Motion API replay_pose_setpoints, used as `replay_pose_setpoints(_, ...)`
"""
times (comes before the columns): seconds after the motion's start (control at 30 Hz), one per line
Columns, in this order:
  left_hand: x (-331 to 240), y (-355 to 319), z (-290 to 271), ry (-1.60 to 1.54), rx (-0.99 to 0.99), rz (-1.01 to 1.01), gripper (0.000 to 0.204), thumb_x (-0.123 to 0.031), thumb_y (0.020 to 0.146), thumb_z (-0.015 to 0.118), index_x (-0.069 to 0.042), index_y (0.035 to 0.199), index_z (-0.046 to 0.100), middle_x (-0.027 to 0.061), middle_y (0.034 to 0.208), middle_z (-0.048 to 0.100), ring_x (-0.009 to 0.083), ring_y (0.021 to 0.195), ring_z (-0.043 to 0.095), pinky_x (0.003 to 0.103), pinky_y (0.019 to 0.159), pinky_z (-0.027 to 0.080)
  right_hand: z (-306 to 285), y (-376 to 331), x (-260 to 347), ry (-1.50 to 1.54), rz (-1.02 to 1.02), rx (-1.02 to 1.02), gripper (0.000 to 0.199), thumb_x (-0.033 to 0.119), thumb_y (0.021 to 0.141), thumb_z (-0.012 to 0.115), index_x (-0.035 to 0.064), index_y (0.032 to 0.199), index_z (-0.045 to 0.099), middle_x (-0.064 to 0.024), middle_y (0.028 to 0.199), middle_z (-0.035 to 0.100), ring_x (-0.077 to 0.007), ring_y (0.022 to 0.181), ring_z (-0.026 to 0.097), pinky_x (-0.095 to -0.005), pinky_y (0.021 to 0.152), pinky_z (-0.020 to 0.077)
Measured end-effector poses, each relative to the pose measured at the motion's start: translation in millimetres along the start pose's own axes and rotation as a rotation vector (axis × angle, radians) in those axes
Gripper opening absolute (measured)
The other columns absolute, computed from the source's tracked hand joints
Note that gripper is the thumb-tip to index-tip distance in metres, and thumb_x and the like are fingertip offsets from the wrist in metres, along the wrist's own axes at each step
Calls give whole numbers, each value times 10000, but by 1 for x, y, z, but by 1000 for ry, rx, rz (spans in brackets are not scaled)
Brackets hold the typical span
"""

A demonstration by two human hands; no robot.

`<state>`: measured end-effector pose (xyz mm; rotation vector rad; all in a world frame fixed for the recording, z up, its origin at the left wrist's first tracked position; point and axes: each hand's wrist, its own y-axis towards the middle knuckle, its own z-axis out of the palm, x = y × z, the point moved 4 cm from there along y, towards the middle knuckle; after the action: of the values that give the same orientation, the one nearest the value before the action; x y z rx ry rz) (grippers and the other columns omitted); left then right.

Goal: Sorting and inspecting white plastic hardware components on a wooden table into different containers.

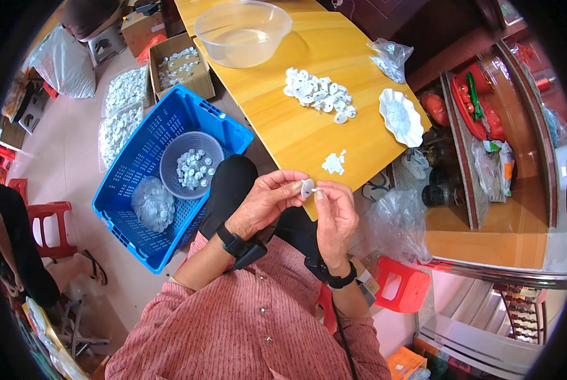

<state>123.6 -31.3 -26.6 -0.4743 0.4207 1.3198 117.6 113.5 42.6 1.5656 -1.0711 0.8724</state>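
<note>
"What might drop?"

"That round white plastic disc (pixel 307 188), pinched in the left hand (pixel 267 199) by the yellow wooden table (pixel 264 95); the right hand (pixel 335 215) pinches, seemingly, a tiny white piece (pixel 315 189), easily lost if fingers loosen."

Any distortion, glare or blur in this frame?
Head view: black corners frame the image; the yellow wooden tabletop has a bowed right edge; the crumpled clear plastic bag shows bright glints; the left hand and right hand show no obvious motion blur.

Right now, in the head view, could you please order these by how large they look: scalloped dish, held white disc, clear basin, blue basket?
Largest to smallest:
blue basket
clear basin
scalloped dish
held white disc
</note>
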Motion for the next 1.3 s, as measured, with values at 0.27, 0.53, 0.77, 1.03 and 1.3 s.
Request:
replay_pose_setpoints(0.27, -4, -1, 2, -6, 18, 13, 240, -87, 988, 606, 13, 1205, 626, 94, 1107, 681, 161, 974, 672, 285, 838, 580, 2, 3, 6, -212, -134, 51, 60, 8, 887, 667, -8, 918, 619, -142, 1020, 639, -266, 937, 636, -349, 826, 512)
replay_pose_setpoints(0.53, -3, -2, 0, 8, 8, 13, 235, -93, 990, 606, 11, 1200, 628, 89, 1109, 681, 155, 973, 673, 276, 838, 579, 1, 4, 14, -248, -168, 71, 70, 7, 876, 669, -6, 921, 618, -147, 1013, 639, -284, 944, 645, -368, 822, 518)
replay_pose_setpoints(0.77, -4, -2, 1, 25, 11, 20, 234, -96, 987, 612, 5, 1198, 629, 81, 1105, 680, 150, 974, 671, 273, 843, 574, 4, 6, 14, -247, -163, 74, 66, 17, 881, 669, -1, 920, 619, -141, 1009, 644, -282, 934, 648, -367, 819, 518)
replay_pose_setpoints(1.03, -3, -2, 2, 60, -13, 12, 215, -83, 976, 630, -6, 1176, 643, 66, 1078, 682, 139, 945, 665, 270, 832, 570, 6, 6, 12, -234, -161, 81, 64, 17, 887, 665, 2, 903, 605, -135, 990, 650, -277, 914, 648, -367, 793, 518)
replay_pose_setpoints(1.3, 1, -2, -4, 116, -51, 2, 212, -101, 979, 633, -3, 1167, 648, 61, 1044, 687, 122, 879, 664, 256, 797, 568, 7, 5, 6, -243, -143, 107, 66, 9, 885, 664, 0, 909, 603, -136, 983, 645, -271, 899, 651, -361, 786, 522)
